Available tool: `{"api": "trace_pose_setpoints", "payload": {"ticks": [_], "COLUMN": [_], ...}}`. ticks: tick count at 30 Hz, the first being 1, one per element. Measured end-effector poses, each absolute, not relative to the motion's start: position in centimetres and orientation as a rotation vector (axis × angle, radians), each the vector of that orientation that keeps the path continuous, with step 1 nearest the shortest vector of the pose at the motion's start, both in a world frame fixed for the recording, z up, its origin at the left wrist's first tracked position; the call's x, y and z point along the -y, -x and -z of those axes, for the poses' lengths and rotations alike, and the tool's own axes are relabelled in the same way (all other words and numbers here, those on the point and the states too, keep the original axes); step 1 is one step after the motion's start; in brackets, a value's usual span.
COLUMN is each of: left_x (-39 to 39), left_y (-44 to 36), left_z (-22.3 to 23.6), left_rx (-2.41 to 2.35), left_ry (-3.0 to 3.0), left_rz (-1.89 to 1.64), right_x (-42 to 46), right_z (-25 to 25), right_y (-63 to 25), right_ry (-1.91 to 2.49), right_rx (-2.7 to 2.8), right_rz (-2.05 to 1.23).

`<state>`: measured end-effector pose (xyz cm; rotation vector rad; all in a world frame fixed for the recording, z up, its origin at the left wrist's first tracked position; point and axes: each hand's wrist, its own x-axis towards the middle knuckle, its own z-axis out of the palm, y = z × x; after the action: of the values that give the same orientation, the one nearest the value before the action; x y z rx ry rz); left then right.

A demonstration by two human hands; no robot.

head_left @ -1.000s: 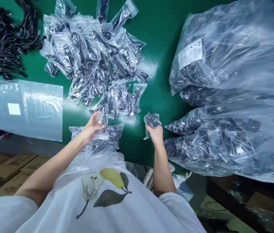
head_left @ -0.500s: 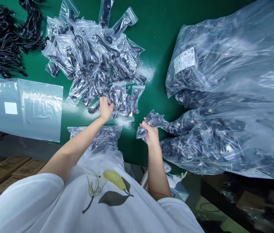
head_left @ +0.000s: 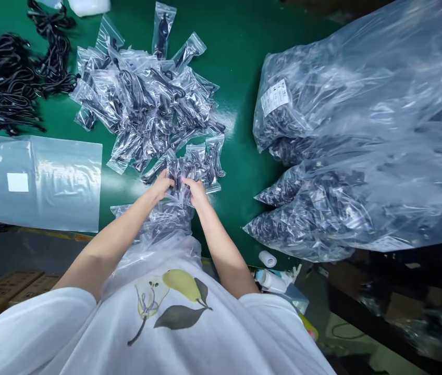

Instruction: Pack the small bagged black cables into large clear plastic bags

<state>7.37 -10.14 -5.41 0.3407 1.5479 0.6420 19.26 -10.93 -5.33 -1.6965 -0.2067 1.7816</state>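
Note:
Both my hands are together at the front edge of a heap of small zip bags [head_left: 146, 99], each with a dark cable inside. My left hand [head_left: 162, 185] is closed on the left side of a bunch of bagged cables [head_left: 179, 174]. My right hand [head_left: 195, 191] grips the right side of the same bunch, thumb towards me. Just beneath, against my body, a large clear bag [head_left: 166, 221] holds more bagged cables; its lower part rests by my shirt. More zip bags [head_left: 215, 156] lie right beside my right hand.
Loose black cables [head_left: 5, 78] lie at the far left. A flat plastic bag with a white label [head_left: 60, 182] is at the left table edge. Large filled bags [head_left: 315, 208] cover the right side. A white roll [head_left: 268, 259] sits near the front edge; cartons [head_left: 10, 297] stand below left.
My right hand, with a handful of bagged cables, has moved left to meet my left hand. Both now hold one bunch. The view has shifted slightly.

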Motion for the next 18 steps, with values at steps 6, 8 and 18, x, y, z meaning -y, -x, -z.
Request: {"api": "trace_pose_setpoints", "payload": {"ticks": [6, 8, 18], "left_x": [12.9, 13.0, 22.7], "left_y": [-6.6, -6.1, 1.8], "left_z": [2.1, 0.3, -20.4], "left_rx": [-1.378, -1.338, -1.091], "left_ry": [-0.64, -0.896, -1.63], "left_rz": [-0.746, -0.727, -0.455], "right_x": [13.4, 14.3, 19.8], "right_z": [2.1, 0.4, -10.1], "right_y": [-18.8, -18.0, -23.2], "right_ry": [1.458, 1.422, 1.554], "right_rx": [0.293, 0.397, 0.954], "right_rz": [-1.819, -1.79, -0.963]}}
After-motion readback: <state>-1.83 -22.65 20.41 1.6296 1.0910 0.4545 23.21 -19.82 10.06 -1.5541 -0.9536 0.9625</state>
